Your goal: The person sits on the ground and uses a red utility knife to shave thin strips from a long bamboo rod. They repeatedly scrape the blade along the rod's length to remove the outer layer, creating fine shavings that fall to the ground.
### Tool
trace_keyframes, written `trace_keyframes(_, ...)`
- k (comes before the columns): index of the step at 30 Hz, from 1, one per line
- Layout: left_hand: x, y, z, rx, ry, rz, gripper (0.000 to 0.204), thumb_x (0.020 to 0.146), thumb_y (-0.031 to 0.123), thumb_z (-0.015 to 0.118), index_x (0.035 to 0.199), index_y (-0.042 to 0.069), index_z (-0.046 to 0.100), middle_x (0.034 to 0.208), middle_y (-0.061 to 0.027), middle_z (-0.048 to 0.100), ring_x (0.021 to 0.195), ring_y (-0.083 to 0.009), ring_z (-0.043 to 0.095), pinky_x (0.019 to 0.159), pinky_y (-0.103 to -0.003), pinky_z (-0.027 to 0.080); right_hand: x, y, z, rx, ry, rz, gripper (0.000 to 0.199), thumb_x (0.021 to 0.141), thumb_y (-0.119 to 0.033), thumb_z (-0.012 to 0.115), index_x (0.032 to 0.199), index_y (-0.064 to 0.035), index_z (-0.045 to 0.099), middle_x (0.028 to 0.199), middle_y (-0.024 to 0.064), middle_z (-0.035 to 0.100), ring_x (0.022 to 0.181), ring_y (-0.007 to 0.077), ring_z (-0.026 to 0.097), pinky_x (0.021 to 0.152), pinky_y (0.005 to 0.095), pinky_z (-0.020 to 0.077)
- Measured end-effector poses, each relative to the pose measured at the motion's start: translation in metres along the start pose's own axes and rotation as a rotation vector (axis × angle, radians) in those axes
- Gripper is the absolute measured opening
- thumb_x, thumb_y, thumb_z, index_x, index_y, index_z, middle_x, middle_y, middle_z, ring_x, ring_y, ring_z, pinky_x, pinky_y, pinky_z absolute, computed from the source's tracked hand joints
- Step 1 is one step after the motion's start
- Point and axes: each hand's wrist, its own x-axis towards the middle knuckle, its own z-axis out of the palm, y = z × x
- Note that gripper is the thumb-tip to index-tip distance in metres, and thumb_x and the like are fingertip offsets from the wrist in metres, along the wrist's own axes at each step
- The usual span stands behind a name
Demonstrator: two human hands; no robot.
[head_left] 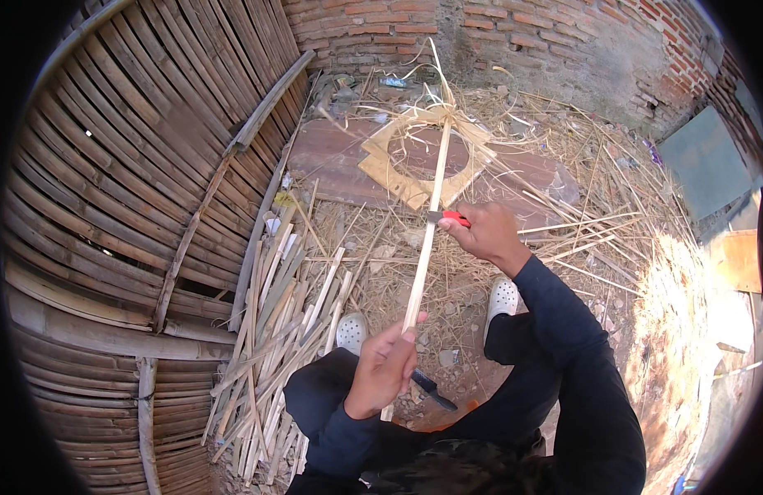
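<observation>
A long pale bamboo strip [418, 280] slants away from me, its near end gripped in my left hand [383, 371]. My right hand [488, 233] is closed around a red-handled knife [455, 219]. The knife's dark blade lies across the strip, touching it partway along. At the far end, thin curled shavings [435, 74] rise from the strip. Beneath that end lies a pale wooden board with a round hole [388, 175]. Below my left hand, a dark tool with a black textured handle [424, 381] rests on the ground, partly hidden by the hand.
A heap of split bamboo strips [270, 346] lies on the left beside a bamboo slat wall [125, 165]. A brown panel [323, 157] sits under the holed board. Shavings and straw [596, 148] litter the ground up to a brick wall [546, 49]. My white clogs [503, 297] stand either side.
</observation>
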Motion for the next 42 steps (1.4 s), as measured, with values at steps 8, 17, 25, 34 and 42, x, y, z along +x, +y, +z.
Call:
trace_keyframes(8,-0.002,0.004,0.001,0.052,0.093,0.049,0.038,0.103,0.016,0.044,0.138,0.001,0.046,0.061,0.0057,0.040,0.051,-0.0020,0.035,0.047,-0.019,0.030,-0.016,-0.028,0.011,0.051,0.023,-0.365,0.055,0.079,-0.066,0.061,0.063,-0.0132,0.057,0.050,0.0051,0.053,0.044,0.0248,0.056,0.043,0.0371,0.0418)
trace_keyframes(17,0.005,0.001,0.004,0.130,0.133,0.136,0.041,0.103,0.016,0.046,0.140,0.000,0.044,0.068,0.0085,0.038,0.057,0.0002,0.034,0.051,-0.019,0.028,-0.001,-0.014,0.021,-0.021,0.136,-0.369,0.059,0.078,-0.068,0.060,0.061,-0.0121,0.053,0.052,0.0053,0.052,0.047,0.0262,0.056,0.045,0.0378,0.0433)
trace_keyframes(25,0.009,-0.003,0.012,0.142,0.166,0.198,0.039,0.102,0.017,0.047,0.137,-0.001,0.047,0.063,0.0092,0.037,0.053,0.0001,0.031,0.048,-0.020,0.023,0.004,-0.003,0.019,-0.051,0.148,-0.296,0.059,0.082,-0.068,0.055,0.063,-0.0115,0.055,0.053,0.0074,0.052,0.051,0.0295,0.058,0.048,0.0412,0.0440)
trace_keyframes(34,-0.006,-0.019,0.026,0.168,-0.012,0.050,0.038,0.103,0.014,0.045,0.138,-0.001,0.046,0.067,0.0091,0.038,0.056,0.0005,0.033,0.050,-0.019,0.025,0.032,0.074,0.009,-0.110,0.222,0.215,0.060,0.089,-0.063,0.049,0.072,-0.0090,0.067,0.056,0.0155,0.059,0.055,0.0363,0.061,0.053,0.0464,0.0465)
trace_keyframes(42,-0.011,-0.019,0.018,0.257,-0.137,0.035,0.037,0.103,0.015,0.043,0.137,0.001,0.049,0.064,0.0078,0.037,0.053,-0.0005,0.033,0.049,-0.018,0.028,0.029,0.152,-0.008,-0.247,0.393,0.316,0.068,0.093,-0.065,0.039,0.081,-0.0060,0.071,0.068,0.0196,0.064,0.068,0.0381,0.064,0.063,0.0493,0.0474)
